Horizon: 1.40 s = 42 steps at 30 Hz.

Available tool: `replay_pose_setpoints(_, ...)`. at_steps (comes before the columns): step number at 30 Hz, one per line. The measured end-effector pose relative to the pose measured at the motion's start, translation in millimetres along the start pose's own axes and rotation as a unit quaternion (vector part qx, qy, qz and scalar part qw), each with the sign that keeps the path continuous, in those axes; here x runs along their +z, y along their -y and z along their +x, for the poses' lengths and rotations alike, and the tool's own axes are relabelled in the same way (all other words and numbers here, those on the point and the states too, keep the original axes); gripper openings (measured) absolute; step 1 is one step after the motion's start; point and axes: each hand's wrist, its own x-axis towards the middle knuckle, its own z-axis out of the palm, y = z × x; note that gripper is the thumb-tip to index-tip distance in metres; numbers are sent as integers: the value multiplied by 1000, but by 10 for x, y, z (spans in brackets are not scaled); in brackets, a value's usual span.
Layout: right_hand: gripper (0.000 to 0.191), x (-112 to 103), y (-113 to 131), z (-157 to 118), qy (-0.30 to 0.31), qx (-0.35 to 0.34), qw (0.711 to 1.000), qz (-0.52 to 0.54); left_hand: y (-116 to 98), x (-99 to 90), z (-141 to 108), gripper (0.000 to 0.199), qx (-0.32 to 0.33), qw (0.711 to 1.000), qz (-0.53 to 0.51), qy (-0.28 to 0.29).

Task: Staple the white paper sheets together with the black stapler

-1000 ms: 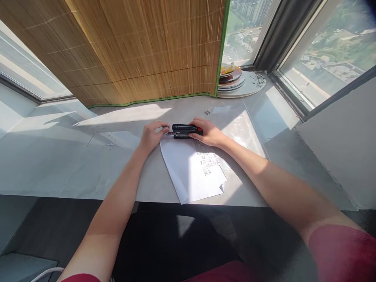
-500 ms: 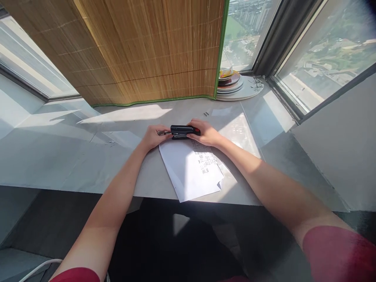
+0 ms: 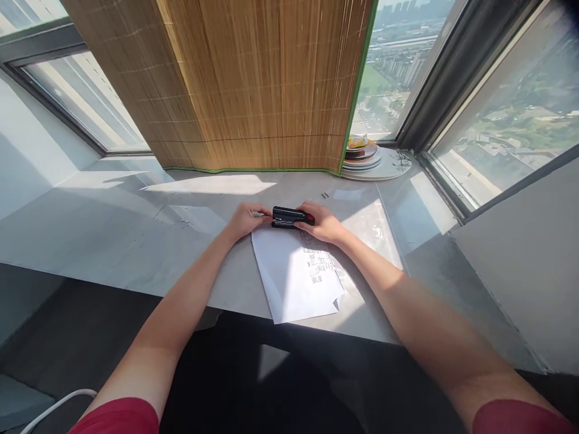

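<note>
A black stapler with a red patch (image 3: 286, 217) lies sideways at the top edge of the white paper sheets (image 3: 294, 283). My right hand (image 3: 323, 222) is wrapped round its right end. At its left end are the closed fingertips of my left hand (image 3: 248, 220); what they pinch, if anything, is too small to make out. The paper has dark print on its upper right part and a bent lower right corner. Its lower tip reaches the front edge of the light grey counter (image 3: 122, 241).
Two small staple strips (image 3: 324, 195) lie beyond my right hand. Stacked plates (image 3: 364, 158) rest on a large oval plate (image 3: 393, 164) by the window. A bamboo blind (image 3: 257, 90) hangs over the counter's back. A white cable (image 3: 58, 405) is at the lower left.
The view has tilted up and shifted, so everything sits lower and mostly further right. The silvery piece visible at my left fingertips before no longer shows clearly. My right hand keeps its hold on the stapler.
</note>
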Motion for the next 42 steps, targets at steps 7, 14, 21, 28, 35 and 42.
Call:
replay_pose_setpoints(7, 27, 6, -2, -3, -2, 12, 1000, 15, 161, 2, 37, 49, -16, 994, -71, -78)
replay_pose_setpoints(14, 26, 4, -37, 0, -6, 11, 1000, 24, 73, -50, -9, 52, 6, 1000, -12, -25)
replay_pose_setpoints(21, 29, 11, -55, -3, -7, 15, 999, 28, 79, -57, -20, 47, -15, 1000, -1, 15)
replay_pose_setpoints(28, 25, 8, -46, -4, -5, 19, 999, 28, 128, -8, -28, 49, -42, 996, -47, 62)
replay_pose_setpoints(35, 24, 4, -33, 1, -4, 21, 999, 32, 128, -53, -28, 47, -46, 996, -30, 74)
replay_pose_setpoints(42, 26, -14, -13, 2, -2, 32, 999, 33, 149, -141, -58, 39, 42, 997, 2, 63)
